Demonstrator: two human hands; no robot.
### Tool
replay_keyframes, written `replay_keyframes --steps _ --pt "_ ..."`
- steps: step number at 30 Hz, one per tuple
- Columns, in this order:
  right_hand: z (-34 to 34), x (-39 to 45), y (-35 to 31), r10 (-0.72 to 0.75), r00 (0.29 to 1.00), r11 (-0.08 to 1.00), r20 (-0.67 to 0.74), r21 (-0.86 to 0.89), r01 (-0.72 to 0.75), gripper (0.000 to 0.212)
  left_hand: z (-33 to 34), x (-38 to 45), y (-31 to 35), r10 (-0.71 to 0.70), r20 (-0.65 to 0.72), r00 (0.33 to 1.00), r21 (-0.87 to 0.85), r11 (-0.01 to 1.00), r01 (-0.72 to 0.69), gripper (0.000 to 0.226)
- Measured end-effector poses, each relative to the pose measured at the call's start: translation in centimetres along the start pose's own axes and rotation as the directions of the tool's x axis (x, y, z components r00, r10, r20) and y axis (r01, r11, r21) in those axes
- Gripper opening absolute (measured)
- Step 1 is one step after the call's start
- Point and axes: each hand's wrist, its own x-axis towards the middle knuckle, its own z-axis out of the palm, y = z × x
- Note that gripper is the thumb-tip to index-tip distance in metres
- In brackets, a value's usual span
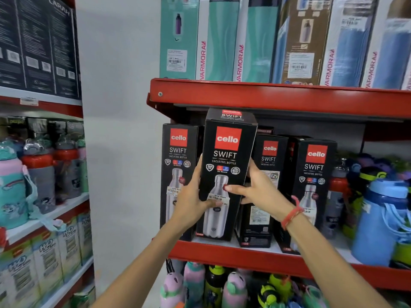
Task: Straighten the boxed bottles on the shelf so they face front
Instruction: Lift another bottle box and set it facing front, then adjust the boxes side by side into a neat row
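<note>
Several black Cello Swift bottle boxes stand on the red middle shelf. The tall box second from the left faces front, tilted slightly, its base at the shelf's front edge. My left hand grips its left side and my right hand its right side, thumb across the front. The leftmost box faces front. A third box sits turned behind my right hand, showing a side panel lower down. A fourth box at the right stands angled a little to the left.
The red upper shelf hangs close above the held box and carries tall Varmora boxes. Loose blue and coloured bottles crowd the shelf's right end. Kids' bottles fill the shelf below and the left rack.
</note>
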Motion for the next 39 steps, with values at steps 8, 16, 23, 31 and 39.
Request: replay_keyframes --steps 8,16,23,31,39 --pt "2.1 2.8 2.8 0.063 0.995 0.997 -0.082 -0.033 -0.066 0.088 1.8 1.9 -3.1 -0.094 -0.038 0.995 0.064 0.993 0.096 0.115" --pt "3.0 4.5 4.1 0.029 0.967 0.992 -0.253 -0.112 -0.059 0.085 3.6 3.2 -3.8 -0.150 -0.042 0.988 0.161 0.975 0.155 0.098" --pt "3.6 3.6 4.1 -0.033 0.908 0.955 -0.417 -0.283 -0.095 0.080 4.4 2.6 -3.4 -0.201 -0.060 0.978 0.194 0.958 0.209 0.097" --pt "3.1 0.3 5.6 -0.068 0.653 0.829 -0.754 -0.407 -0.384 0.096 3.4 1.7 -2.6 -0.094 -0.197 0.976 0.638 0.743 0.200 0.066" --pt "1.1 -1.3 5.3 0.148 0.808 0.889 -0.571 -0.282 -0.362 0.120 3.2 -0.4 0.5 0.139 -0.253 0.957 0.558 0.829 0.028 0.051"
